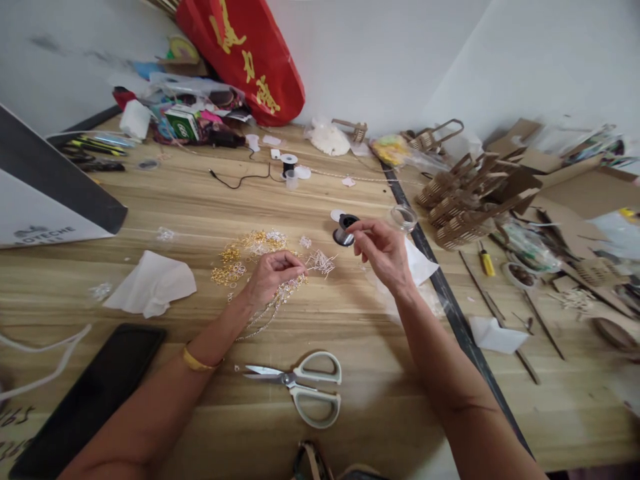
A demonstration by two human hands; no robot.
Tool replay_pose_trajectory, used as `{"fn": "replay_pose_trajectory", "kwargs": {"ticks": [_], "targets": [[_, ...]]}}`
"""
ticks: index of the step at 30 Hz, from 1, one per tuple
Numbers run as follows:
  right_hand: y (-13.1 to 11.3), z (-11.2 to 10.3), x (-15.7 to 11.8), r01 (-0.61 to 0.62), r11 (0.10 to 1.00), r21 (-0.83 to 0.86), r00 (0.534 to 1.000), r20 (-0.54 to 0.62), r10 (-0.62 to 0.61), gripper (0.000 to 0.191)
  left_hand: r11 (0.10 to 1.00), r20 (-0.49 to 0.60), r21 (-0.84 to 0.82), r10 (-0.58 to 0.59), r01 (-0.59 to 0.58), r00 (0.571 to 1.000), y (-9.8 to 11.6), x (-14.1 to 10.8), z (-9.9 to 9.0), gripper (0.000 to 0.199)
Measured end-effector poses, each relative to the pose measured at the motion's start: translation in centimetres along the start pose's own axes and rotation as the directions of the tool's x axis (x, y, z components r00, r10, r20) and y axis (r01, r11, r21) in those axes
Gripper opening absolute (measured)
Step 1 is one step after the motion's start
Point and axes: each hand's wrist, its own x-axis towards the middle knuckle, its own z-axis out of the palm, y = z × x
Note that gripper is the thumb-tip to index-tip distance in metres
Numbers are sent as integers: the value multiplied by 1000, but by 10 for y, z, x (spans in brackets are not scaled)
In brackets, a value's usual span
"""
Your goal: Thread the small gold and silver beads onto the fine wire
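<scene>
My right hand grips a small black-rimmed spool of silvery thread or wire at its edge, just above the table. My left hand is pinched closed, and whatever lies between its fingertips is too small to make out. Beneath and beside it spread gold beads or rings, and a beaded chain trails toward me. A little pile of thin white sticks or pins lies between my hands. Scissors with cream handles rest on the table nearer to me, blades pointing left.
A white cloth and a black phone-like slab lie at left. Across a dark strip, small woven baskets and tools crowd the right side. A glass jar stands behind my right hand; another spool stands farther back.
</scene>
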Motion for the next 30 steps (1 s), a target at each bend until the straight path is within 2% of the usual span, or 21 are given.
{"fn": "replay_pose_trajectory", "kwargs": {"ticks": [5, 8, 11, 16, 21, 26, 30], "targets": [[-5, 1, 2, 0, 995, -103, 997, 74, 7, 23, 998, 63, -27, 50, -49, 997, 10, -3, 2, 14], [-5, -2, 6, -2, 997, -77, 995, 97, 9, 23, 998, 118, -27, 68, -65, 991, 18, -5, 4, 14], [-10, 2, 2, 8, 999, -45, 990, 139, -2, 23, 997, 124, -1, 77, -77, 989, 23, -7, 6, 14], [-28, 24, -14, 58, 993, -105, 973, 226, -33, 22, 993, 64, 45, 107, -110, 992, 25, -9, 10, 15], [-35, 41, -18, 270, 945, -184, 925, 321, -201, 16, 987, -28, 71, 147, -145, 989, 24, -9, 9, 14], [-27, 45, -14, 351, 891, -288, 905, 350, -243, 17, 987, -82, 84, 142, -135, 986, 25, -6, 9, 13], [-19, 42, -13, 360, 862, -357, 896, 391, -212, 19, 987, -120, 124, 116, -101, 986, 25, -5, 11, 17]]}}
